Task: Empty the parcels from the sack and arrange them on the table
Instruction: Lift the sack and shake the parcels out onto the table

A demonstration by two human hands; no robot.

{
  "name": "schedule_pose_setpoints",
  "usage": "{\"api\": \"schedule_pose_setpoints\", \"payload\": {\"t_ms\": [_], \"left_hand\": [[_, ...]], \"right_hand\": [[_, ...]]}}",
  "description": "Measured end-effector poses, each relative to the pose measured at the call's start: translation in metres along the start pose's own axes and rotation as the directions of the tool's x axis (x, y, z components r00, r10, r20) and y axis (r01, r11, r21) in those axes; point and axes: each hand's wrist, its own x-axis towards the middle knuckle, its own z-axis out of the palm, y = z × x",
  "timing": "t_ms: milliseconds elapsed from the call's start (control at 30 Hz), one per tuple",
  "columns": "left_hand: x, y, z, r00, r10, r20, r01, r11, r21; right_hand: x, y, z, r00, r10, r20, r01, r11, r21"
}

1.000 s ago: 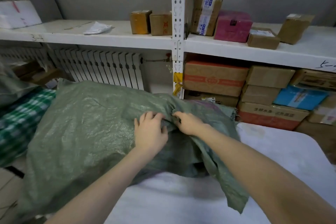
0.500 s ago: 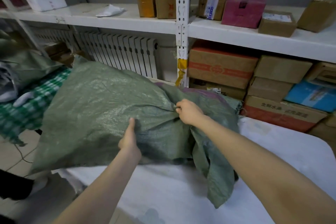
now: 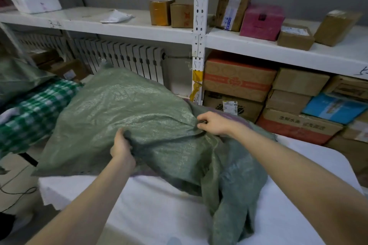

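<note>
The left hand [image 3: 121, 150] and right hand [image 3: 214, 123] grab the green sack [image 3: 123, 113] — fingers [image 3: 202, 121] curled tight on its cloth. It lies on the desk [image 3: 159, 209].

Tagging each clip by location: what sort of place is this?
Probably a parcel depot or courier storeroom: white metal shelving with handwritten bay numbers holds taped, labelled parcels, more cartons are stacked beneath, and a green woven sack rests partly on the table.

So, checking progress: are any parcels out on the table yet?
No, only the green sack lies on the white table.
</note>
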Motion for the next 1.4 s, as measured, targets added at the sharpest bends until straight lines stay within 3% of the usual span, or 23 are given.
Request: {"api": "schedule_pose_setpoints", "payload": {"t_ms": [100, 200, 267, 367, 500, 700, 833, 933, 1133, 1400], "left_hand": [[0.029, 0.002, -0.016, 0.997, -0.066, 0.026, 0.065, 0.998, 0.025], [0.059, 0.015, -0.032, 0.990, -0.140, -0.012, 0.140, 0.990, 0.032], [0.078, 0.026, -0.040, 0.984, -0.175, -0.018, 0.175, 0.984, 0.029], [0.073, 0.037, -0.042, 0.971, -0.235, -0.049, 0.238, 0.968, 0.082], [0.095, 0.029, -0.048, 0.954, -0.281, -0.100, 0.284, 0.959, 0.014], [0.081, 0.061, -0.027, 0.954, -0.299, -0.034, 0.298, 0.954, -0.030], [0.090, 0.065, -0.026, 0.945, -0.326, 0.008, 0.322, 0.930, -0.178], [0.094, 0.066, -0.024, 0.954, -0.281, 0.107, 0.300, 0.922, -0.246], [0.075, 0.081, -0.011, 0.966, -0.153, 0.209, 0.214, 0.926, -0.310], [0.028, 0.101, 0.018, 0.991, 0.132, 0.028, -0.107, 0.893, -0.437]], "right_hand": [[0.022, -0.022, -0.007, 0.984, 0.137, -0.113, -0.150, 0.981, -0.120], [0.049, -0.058, -0.004, 0.879, 0.148, -0.454, -0.129, 0.989, 0.073], [0.073, -0.083, -0.001, 0.834, 0.122, -0.537, -0.104, 0.993, 0.063], [0.110, -0.111, 0.005, 0.870, 0.124, -0.477, -0.205, 0.971, -0.120], [0.150, -0.123, 0.009, 0.922, 0.232, -0.310, -0.290, 0.944, -0.156], [0.168, -0.121, 0.030, 0.843, 0.248, -0.477, -0.289, 0.957, -0.012], [0.167, -0.120, 0.026, 0.832, 0.281, -0.477, -0.147, 0.943, 0.299], [0.162, -0.118, 0.016, 0.847, 0.294, -0.443, -0.023, 0.852, 0.523], [0.137, -0.102, -0.005, 0.848, 0.332, -0.413, 0.091, 0.677, 0.730], [0.109, -0.089, -0.042, 0.862, 0.327, -0.388, 0.267, 0.358, 0.895]]}}
